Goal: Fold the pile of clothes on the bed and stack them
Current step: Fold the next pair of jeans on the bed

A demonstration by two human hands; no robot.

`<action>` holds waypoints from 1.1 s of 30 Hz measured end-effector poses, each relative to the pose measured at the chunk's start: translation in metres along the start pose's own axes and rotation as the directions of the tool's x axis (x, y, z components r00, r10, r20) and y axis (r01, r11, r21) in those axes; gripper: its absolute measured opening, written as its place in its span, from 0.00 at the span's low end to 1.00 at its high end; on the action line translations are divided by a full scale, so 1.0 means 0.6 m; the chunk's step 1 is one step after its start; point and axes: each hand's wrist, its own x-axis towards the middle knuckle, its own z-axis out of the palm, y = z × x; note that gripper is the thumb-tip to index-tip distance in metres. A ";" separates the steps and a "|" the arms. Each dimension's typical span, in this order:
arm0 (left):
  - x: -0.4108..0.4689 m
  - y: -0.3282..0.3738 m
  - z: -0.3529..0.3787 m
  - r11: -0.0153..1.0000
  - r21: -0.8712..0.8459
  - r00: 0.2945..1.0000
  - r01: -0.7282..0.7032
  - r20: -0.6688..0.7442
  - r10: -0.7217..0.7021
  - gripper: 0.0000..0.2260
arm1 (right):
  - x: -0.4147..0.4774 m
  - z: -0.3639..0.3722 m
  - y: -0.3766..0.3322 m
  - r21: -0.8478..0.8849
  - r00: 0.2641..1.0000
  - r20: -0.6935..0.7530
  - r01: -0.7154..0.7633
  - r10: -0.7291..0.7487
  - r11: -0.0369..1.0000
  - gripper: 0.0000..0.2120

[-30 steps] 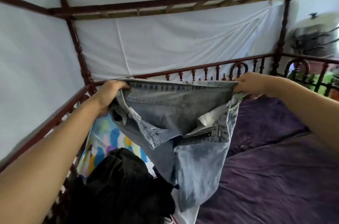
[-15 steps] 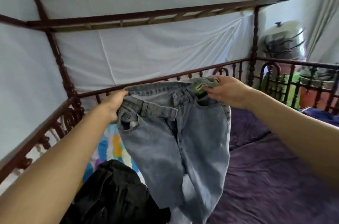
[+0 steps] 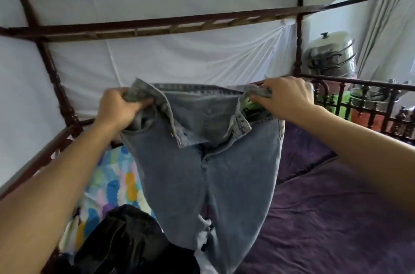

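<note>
A pair of light blue jeans (image 3: 208, 175) hangs in the air over the bed, front side facing me, fly open. My left hand (image 3: 116, 108) grips the left end of the waistband. My right hand (image 3: 285, 98) grips the right end, where a green label shows. The legs hang down together toward the pile. Below at the left lies a black garment (image 3: 128, 244), with a bit of white cloth (image 3: 204, 237) beside it.
The bed has a purple cover (image 3: 325, 217) on the right and a multicoloured patterned sheet (image 3: 114, 184) on the left. A dark wooden frame with railings (image 3: 359, 85) and white netting surrounds it. Steel pots (image 3: 332, 56) stand beyond the far right corner.
The jeans were twisted and bunched; now they hang straight with the front facing me. Both hands shifted along the waistband and pulled it wider. The camera tilted upward.
</note>
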 end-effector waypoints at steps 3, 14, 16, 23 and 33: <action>0.065 0.051 -0.018 0.979 -0.205 0.987 0.013 -0.156 -0.045 0.09 | 0.028 -0.060 -0.010 -0.036 0.996 -0.085 0.034 -0.037 0.999 0.31; 0.186 0.143 0.231 0.991 0.010 0.980 -0.135 -0.149 0.135 0.12 | 0.013 -0.021 0.161 0.453 0.943 0.303 -0.271 0.139 0.850 0.27; 0.174 0.134 0.330 0.994 0.025 0.993 -0.105 -0.052 0.106 0.10 | -0.019 0.033 0.223 0.403 0.923 0.349 -0.303 0.162 0.863 0.24; 0.133 0.167 0.682 0.996 0.060 0.979 -0.071 0.198 0.058 0.06 | -0.097 0.192 0.480 0.233 0.823 0.518 -0.397 0.232 0.888 0.18; 0.040 0.263 1.143 0.980 0.198 0.862 -0.037 0.503 -0.069 0.08 | -0.151 0.328 0.882 -0.012 0.616 0.663 -0.560 0.426 0.828 0.13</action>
